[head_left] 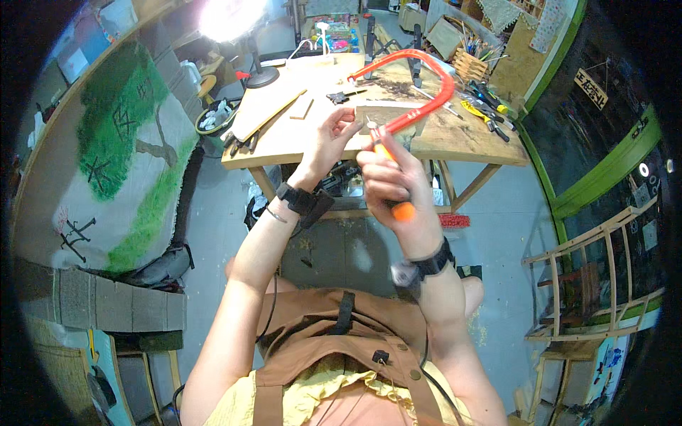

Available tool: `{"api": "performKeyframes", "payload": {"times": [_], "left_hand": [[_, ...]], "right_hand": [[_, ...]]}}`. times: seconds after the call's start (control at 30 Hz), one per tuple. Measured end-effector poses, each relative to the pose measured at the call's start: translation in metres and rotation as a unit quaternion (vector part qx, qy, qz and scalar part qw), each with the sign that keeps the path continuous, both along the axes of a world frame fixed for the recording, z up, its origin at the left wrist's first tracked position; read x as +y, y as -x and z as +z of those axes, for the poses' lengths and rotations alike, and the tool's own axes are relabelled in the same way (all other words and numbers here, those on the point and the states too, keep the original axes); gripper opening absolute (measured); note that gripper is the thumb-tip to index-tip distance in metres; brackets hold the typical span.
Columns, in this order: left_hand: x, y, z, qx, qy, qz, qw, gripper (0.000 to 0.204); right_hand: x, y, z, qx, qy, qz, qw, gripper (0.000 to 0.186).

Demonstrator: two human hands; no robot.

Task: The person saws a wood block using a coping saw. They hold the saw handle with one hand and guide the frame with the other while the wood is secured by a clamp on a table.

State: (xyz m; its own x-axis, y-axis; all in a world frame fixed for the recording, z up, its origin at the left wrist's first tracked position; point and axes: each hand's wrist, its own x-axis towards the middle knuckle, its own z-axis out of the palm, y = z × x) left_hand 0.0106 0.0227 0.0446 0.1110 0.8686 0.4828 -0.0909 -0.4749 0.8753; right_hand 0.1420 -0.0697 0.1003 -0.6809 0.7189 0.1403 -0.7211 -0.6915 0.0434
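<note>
A red-framed fret saw (442, 89) with an orange handle is held over the front of the wooden workbench (472, 149). My right hand (389, 174) is wrapped round its handle, the butt end sticking out below the fist. The curved frame arches away to the right and bends back to the far left. Beside the near end of the frame, my left hand (332, 138) has its fingers bent together; what lies between them is too small to make out. A thin flat wood board (383, 113) lies by the bench's front edge, just beyond both hands.
On the bench's left lie a long pale board (270, 113) and a small wood piece (301, 108). A lit desk lamp (261, 77) stands behind them. Pliers and other hand tools (486, 117) lie at the right. A wooden rack (590, 277) stands at the right.
</note>
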Motion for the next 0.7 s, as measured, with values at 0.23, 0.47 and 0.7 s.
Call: {"api": "performKeyframes", "payload": {"times": [0.23,0.47,0.7], "left_hand": [[0.003,0.006,0.0,0.058,0.009,0.019,0.998,0.021],[0.004,0.005,-0.005,0.109,-0.024,0.05,0.992,0.02],[0.009,0.01,-0.006,0.095,-0.004,0.05,0.994,0.024]], "right_hand": [[-0.035,-0.016,-0.006,0.003,-0.032,0.006,0.999,0.022],[0.013,0.005,-0.004,0.014,0.004,0.016,1.0,0.015],[-0.018,0.005,-0.001,0.014,0.01,0.019,1.0,0.02]]}}
